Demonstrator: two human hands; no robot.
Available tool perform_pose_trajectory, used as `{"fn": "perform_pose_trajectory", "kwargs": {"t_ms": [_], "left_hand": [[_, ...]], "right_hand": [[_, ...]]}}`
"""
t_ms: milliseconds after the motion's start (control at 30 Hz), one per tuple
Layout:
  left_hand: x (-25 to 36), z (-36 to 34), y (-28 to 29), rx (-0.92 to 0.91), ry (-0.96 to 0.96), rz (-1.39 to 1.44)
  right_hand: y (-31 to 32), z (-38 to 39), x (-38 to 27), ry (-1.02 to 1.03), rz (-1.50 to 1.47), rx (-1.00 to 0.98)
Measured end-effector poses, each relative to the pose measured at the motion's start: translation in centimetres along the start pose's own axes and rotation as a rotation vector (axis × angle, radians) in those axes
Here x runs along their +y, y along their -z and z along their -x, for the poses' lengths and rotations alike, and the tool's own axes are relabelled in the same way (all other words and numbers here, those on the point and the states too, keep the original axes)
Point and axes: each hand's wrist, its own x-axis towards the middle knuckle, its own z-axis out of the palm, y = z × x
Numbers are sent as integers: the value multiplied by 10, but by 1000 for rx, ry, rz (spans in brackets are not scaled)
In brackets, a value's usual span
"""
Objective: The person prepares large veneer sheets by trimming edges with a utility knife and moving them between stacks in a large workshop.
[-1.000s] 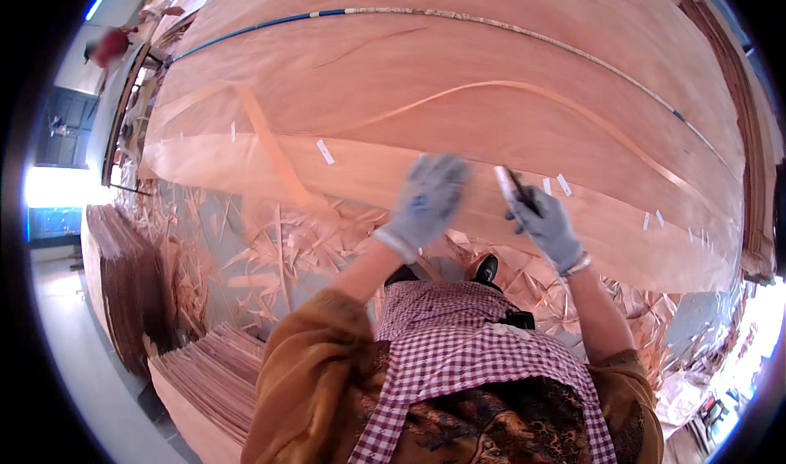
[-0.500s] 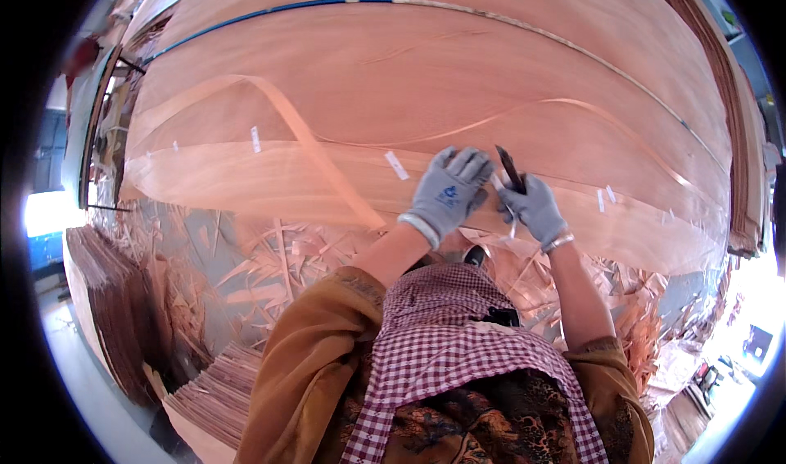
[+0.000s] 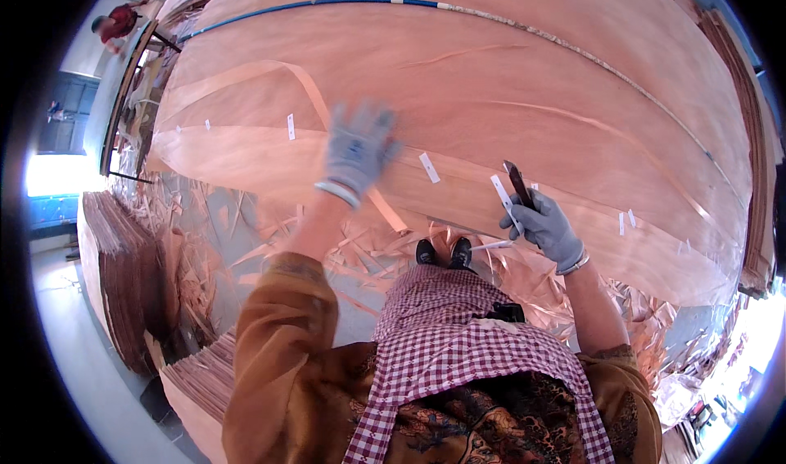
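Note:
My left hand (image 3: 358,149), in a grey glove and blurred by motion, has its fingers spread over a long curling strip of thin wood veneer (image 3: 304,83). Whether it touches the strip I cannot tell. My right hand (image 3: 550,228), also gloved, is closed around a dark brown narrow tool (image 3: 518,184), which looks like a knife, and a white paper tape (image 3: 502,195) whose loose end hangs below the hand. Under both hands lies a large pinkish veneer sheet (image 3: 491,79), with short white tape pieces (image 3: 429,168) stuck along the seam near its front edge.
A blue and white rod (image 3: 377,0) lies across the far part of the sheet. Veneer scraps (image 3: 344,255) litter the floor around my shoes. Stacks of veneer (image 3: 123,276) stand at the left, and more sheets (image 3: 741,161) at the right. Another person (image 3: 119,24) is at the far left.
My left hand has moved left, away from my right hand, to the curling strip. My right hand still holds the tool and tape. A tape piece beside it now shows. The view has shifted slightly.

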Motion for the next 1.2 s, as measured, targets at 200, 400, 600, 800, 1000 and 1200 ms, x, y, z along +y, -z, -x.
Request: {"fn": "perform_pose_trajectory", "kwargs": {"t_ms": [200, 400, 600, 800, 1000, 1200], "left_hand": [[-52, 28, -1, 333, 127, -75], [19, 45, -24, 264, -100, 529], [25, 33, -36, 135, -259, 334], [24, 27, -31, 48, -274, 216], [-13, 22, -11, 235, -185, 183], [-78, 20, -32, 156, 47, 83]], "right_hand": [[-50, -44, -5, 39, 48, -52], [-102, -114, -5, 31, 221, 113], [-106, -104, 3, 0, 295, 255], [-128, -79, 19, -24, 178, 152], [-143, -38, -6, -74, 73, 122], [-128, -28, 14, -75, 71, 43]]}}
